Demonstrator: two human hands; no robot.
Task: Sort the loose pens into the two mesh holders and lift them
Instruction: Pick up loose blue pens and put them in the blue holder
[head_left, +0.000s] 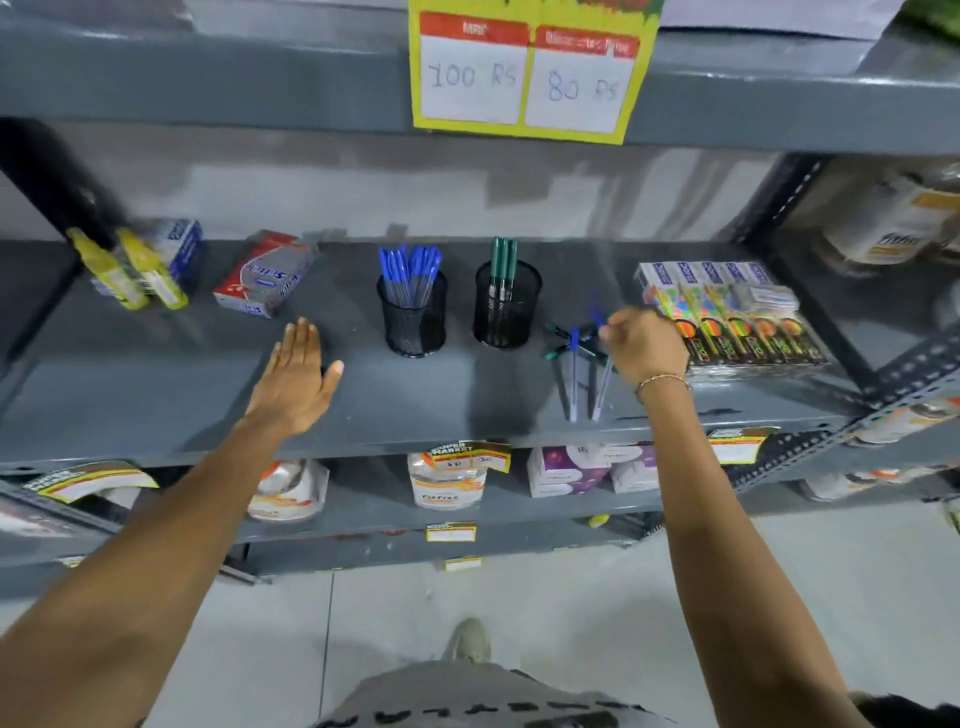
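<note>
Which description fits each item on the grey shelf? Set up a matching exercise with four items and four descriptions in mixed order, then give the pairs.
Items:
1. left mesh holder
2. right mesh holder
3. left hand
4. right hand

Descriptions:
A. closed around a blue-capped pen at the loose pens
B. holds green-capped pens
C. flat and open on the shelf
D. holds blue-capped pens

Pairs: 1-D, 2-B, 3-C, 4-A
</note>
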